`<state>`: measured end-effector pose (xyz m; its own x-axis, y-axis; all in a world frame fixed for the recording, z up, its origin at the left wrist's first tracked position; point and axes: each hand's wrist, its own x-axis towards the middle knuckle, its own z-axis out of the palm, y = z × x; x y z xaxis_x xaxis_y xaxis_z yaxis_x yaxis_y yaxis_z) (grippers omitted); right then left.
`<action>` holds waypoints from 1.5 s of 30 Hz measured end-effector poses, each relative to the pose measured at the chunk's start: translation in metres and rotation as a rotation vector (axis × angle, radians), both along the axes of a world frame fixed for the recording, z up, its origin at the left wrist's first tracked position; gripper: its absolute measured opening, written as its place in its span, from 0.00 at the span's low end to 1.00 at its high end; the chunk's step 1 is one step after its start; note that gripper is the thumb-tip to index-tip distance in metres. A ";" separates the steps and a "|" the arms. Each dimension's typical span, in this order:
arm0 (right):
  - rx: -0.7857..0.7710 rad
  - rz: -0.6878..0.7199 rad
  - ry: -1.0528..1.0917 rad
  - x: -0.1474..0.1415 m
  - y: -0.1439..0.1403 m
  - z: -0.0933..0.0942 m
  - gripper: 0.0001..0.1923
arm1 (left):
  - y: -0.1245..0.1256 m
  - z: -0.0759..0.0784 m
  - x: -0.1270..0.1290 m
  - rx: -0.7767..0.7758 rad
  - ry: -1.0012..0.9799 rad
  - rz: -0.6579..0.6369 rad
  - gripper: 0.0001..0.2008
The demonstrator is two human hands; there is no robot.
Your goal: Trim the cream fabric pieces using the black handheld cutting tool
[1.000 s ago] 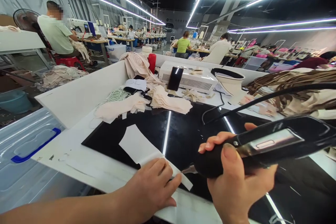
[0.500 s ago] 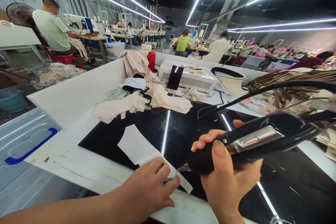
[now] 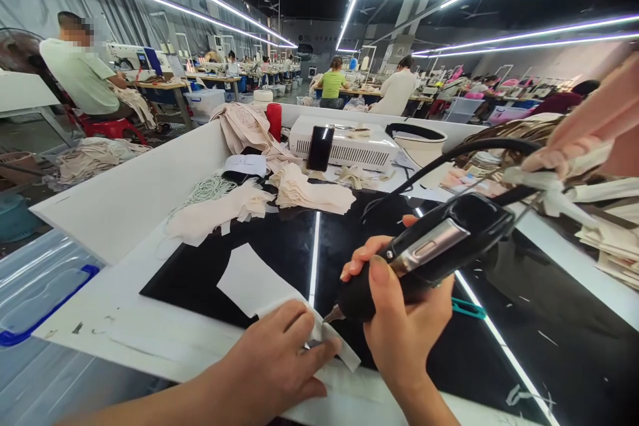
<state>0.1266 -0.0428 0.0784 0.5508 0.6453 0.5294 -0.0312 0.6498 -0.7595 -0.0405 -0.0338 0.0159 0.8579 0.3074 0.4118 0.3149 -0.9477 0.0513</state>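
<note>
On the black glossy sheet (image 3: 479, 346) lies a white cut piece (image 3: 259, 279), wide at the far left and narrowing to a strip toward me. My left hand (image 3: 279, 353) holds the narrow part down near the front edge, its fingers curled over it. A black corded handheld tool (image 3: 424, 259) with a silver panel is gripped in my right hand (image 3: 404, 319). The tool's pointed metal tip touches the strip's right edge, beside my left fingertips. From its back end a black cable (image 3: 479, 146) arches away to the left.
Another person's hand (image 3: 574, 126) is at the cable with a whitish strip. Beyond the sheet are beige fabric stacks (image 3: 312, 190), a phone (image 3: 320, 148) against a white vented box (image 3: 344, 140), and pale cord (image 3: 210, 186). A teal clip-like loop (image 3: 469, 307) lies right.
The view has shifted slightly. The other person's hand has come in at the right by the cable. The tool tip has moved a little up along the strip, and the teal loop now shows.
</note>
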 end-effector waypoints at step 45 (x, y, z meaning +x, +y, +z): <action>-0.057 -0.029 0.051 -0.019 0.013 -0.001 0.25 | -0.002 -0.005 -0.010 -0.033 -0.015 0.029 0.18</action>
<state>0.1077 -0.0302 0.0773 0.5949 0.6570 0.4631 -0.0530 0.6069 -0.7930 -0.0502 -0.0356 0.0111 0.8423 0.3460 0.4134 0.3416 -0.9358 0.0872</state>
